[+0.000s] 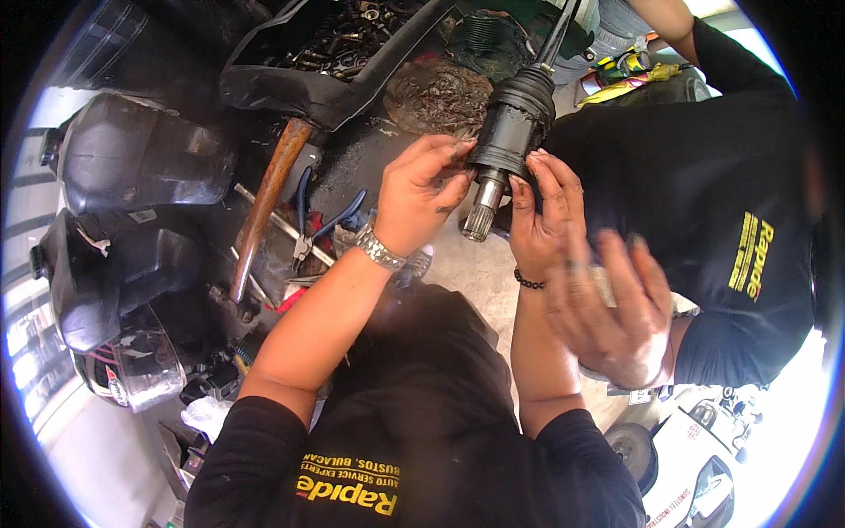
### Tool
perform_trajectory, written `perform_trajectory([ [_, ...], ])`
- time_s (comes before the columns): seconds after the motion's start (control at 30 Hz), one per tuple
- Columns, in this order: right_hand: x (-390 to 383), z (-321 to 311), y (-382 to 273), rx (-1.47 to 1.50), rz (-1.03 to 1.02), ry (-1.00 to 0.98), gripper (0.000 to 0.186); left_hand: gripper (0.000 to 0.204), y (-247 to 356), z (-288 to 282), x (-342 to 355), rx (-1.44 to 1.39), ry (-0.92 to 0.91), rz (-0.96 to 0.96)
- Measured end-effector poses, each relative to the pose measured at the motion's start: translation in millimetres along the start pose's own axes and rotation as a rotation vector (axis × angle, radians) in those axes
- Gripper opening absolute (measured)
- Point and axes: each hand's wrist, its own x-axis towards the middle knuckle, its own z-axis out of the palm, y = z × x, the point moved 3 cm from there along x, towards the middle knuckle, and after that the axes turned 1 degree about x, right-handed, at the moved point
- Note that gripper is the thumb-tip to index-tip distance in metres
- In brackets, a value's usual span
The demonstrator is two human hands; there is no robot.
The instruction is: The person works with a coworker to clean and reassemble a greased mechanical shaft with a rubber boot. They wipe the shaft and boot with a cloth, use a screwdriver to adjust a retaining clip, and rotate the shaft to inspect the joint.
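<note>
A black CV axle (510,132) slants down from the top of the view, its ribbed rubber boot above and a splined metal stub end (481,216) pointing toward me. My left hand (427,189) touches the lower rim of the joint housing from the left, thumb and fingertips closed against it. From the other side, my right hand (547,198) pinches the same rim with its thumb and fingers. Dark grease marks both hands. A co-worker's blurred hand (616,317) is spread out in front of my right forearm.
A person in a black shirt (669,176) is close on the right. To the left lie a wooden-handled hammer (273,202), blue-handled pliers (308,229) and metal bars. A black tray (352,95) of loose hardware stands at the back, black plastic jugs (145,154) at far left.
</note>
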Motion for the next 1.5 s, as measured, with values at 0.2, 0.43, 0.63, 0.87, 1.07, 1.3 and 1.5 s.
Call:
perform_trajectory([
  [0.2, 6.6, -4.0, -0.6, 0.013, -0.033, -0.005, 0.030, 0.030, 10.3, -2.1, 7.1, 0.188, 0.030, 0.113],
  [0.43, 9.9, -3.6, -3.9, -0.024, 0.030, -0.029, 0.023, 0.024, 12.8, -5.5, 18.0, 0.189, 0.050, 0.139],
  [0.63, 13.6, -2.7, -7.3, -0.041, 0.020, 0.003, 0.032, 0.026, 23.2, -4.6, 21.4, 0.417, 0.018, 0.332],
  [0.87, 14.7, -4.8, -9.4, -0.028, 0.068, -0.061, 0.028, 0.027, 26.6, -5.5, 29.8, 0.471, -0.065, 0.500],
  [1.07, 12.4, -1.2, -14.5, -0.138, 0.046, -0.071, 0.030, 0.029, 16.8, -4.1, 37.3, 0.330, -0.102, 0.312],
  [1.3, 14.7, 5.9, -20.7, -0.268, 0.028, -0.073, 0.032, 0.034, 7.8, -2.3, 24.3, 0.369, -0.145, 0.263],
  [1.5, 26.7, -1.6, -30.3, -0.350, 0.030, -0.121, 0.030, 0.033, 14.3, -6.3, 33.6, 0.568, -0.191, 0.467],
])
